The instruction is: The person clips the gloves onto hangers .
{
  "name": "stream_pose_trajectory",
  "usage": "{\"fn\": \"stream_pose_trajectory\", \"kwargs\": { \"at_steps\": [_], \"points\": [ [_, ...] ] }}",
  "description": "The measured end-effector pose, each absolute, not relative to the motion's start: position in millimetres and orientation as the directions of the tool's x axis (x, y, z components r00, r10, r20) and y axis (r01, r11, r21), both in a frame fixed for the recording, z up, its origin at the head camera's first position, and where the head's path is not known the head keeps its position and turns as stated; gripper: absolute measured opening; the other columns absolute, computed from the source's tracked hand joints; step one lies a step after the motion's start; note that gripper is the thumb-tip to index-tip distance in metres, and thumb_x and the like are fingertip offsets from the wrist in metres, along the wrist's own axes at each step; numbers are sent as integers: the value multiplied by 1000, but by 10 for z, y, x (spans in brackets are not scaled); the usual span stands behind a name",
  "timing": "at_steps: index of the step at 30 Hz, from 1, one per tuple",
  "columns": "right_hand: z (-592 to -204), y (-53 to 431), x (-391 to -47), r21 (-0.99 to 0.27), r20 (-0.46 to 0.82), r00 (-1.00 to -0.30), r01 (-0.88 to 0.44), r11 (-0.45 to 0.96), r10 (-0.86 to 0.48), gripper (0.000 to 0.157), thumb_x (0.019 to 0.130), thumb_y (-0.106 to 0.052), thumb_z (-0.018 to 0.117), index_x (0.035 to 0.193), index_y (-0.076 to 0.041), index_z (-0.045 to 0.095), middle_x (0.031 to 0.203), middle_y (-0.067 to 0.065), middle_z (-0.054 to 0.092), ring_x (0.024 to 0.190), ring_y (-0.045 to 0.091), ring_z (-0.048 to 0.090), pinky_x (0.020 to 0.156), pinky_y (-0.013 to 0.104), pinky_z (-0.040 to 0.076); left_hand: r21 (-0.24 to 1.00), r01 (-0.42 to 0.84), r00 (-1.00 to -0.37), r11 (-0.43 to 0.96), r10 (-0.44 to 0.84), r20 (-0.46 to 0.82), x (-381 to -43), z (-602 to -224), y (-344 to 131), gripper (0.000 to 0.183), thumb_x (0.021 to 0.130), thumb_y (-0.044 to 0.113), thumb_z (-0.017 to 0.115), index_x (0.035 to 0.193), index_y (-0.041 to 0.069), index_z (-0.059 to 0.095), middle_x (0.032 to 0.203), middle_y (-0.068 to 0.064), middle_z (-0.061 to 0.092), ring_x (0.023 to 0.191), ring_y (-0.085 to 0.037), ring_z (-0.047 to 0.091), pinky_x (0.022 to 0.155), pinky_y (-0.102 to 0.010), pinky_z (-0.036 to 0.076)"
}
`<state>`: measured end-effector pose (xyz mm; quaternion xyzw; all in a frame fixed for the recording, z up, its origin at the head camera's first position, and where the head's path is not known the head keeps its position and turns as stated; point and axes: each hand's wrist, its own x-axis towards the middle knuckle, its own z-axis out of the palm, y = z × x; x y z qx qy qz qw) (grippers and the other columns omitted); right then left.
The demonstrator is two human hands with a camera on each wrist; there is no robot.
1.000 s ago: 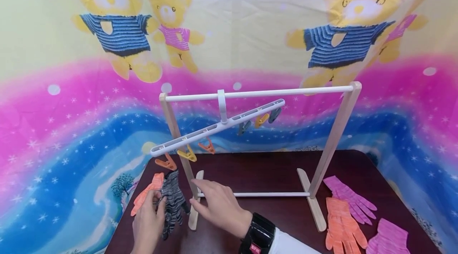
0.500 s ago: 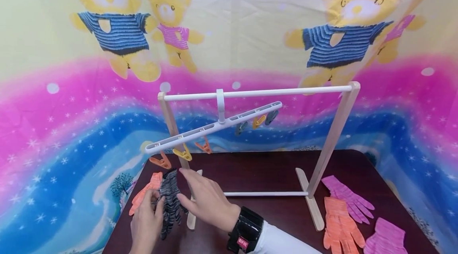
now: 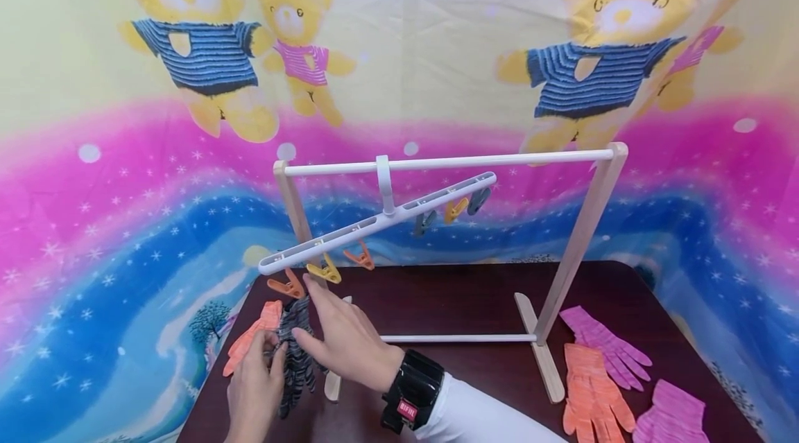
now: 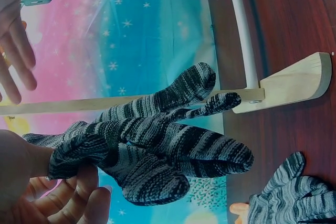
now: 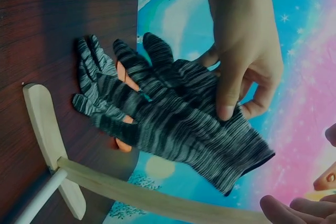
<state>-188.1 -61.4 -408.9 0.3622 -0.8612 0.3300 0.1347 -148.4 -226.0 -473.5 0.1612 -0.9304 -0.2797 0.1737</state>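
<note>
My left hand (image 3: 254, 380) pinches a black-and-grey striped knit glove (image 3: 298, 356) near its cuff, fingers hanging down. In the right wrist view the thumb lies over the glove (image 5: 184, 119). My right hand (image 3: 352, 342) is held beside the glove, fingers extended and apart, with nothing in it; its fingertips are just under a yellow clip (image 3: 323, 271) and next to an orange clip (image 3: 286, 285). Both clips hang from a tilted white hanger (image 3: 381, 221), the orange one just above the glove's cuff. Another striped glove (image 4: 289, 198) lies on the table.
The hanger hooks on the top bar (image 3: 499, 159) of a wooden rack standing on the dark table (image 3: 462, 297). More clips hang along it. An orange glove (image 3: 252, 339) lies at left; pink gloves (image 3: 605, 346) and another orange glove (image 3: 596, 394) lie at right.
My right hand has moved left and up, from beside the rack's left post to the glove and clips. The left hand keeps holding the glove in nearly the same place. The hanger sways slightly.
</note>
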Motion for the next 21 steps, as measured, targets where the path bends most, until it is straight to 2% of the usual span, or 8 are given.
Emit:
{"fn": "stream_pose_trajectory", "kwargs": {
  "at_steps": [3,6,8,10,13,16,21],
  "points": [
    [-4044,-674,-1894,-474,490,-691,-723,503,-531,75,93,-44,49,152,-13,15,153,3,30,118,10,52,80,21,48,577,-203,-891,791,-394,226,-1489,-4743,-2262,15,88,17,62,96,10,50,90,-13,66,59,-16,57,46,-34,38],
    [-3988,-722,-1903,-498,495,-690,-724,477,-529,78,93,-43,49,153,-16,8,154,3,27,93,7,60,61,15,44,578,-194,-893,793,-387,230,-1493,-4756,-2262,15,88,16,62,96,10,50,91,-13,66,60,-17,58,46,-35,40],
    [-3956,-744,-1903,-511,492,-696,-717,474,-522,78,94,-43,48,153,-18,3,154,3,27,77,4,54,51,14,38,576,-188,-895,795,-381,234,-1495,-4760,-2265,15,88,16,62,96,10,50,91,-13,66,60,-17,59,47,-35,41],
    [-3933,-761,-1905,-518,488,-703,-710,476,-517,78,94,-43,47,152,-20,0,153,2,30,63,6,43,44,16,31,578,-185,-897,795,-377,231,-1496,-4761,-2269,16,88,16,62,97,10,50,91,-13,66,60,-16,59,46,-34,41],
    [-3914,-784,-1912,-508,488,-707,-707,492,-513,77,94,-42,46,152,-18,2,148,2,39,66,5,40,46,16,30,580,-188,-897,793,-379,226,-1496,-4757,-2277,15,89,16,61,97,10,51,91,-13,66,57,-15,57,46,-33,40],
    [-3907,-812,-1932,-510,480,-709,-705,493,-516,77,94,-39,48,152,-16,3,143,3,44,61,6,38,44,17,28,580,-189,-895,793,-382,231,-1495,-4754,-2286,15,89,17,61,98,9,51,92,-14,66,58,-16,58,46,-34,40],
    [-3875,-850,-1956,-553,464,-712,-698,456,-527,82,93,-34,52,152,-23,-4,144,1,42,43,5,32,36,18,28,583,-180,-887,792,-388,253,-1497,-4760,-2286,16,89,17,61,99,8,53,96,-17,67,66,-22,63,49,-37,44]
  ]
}}
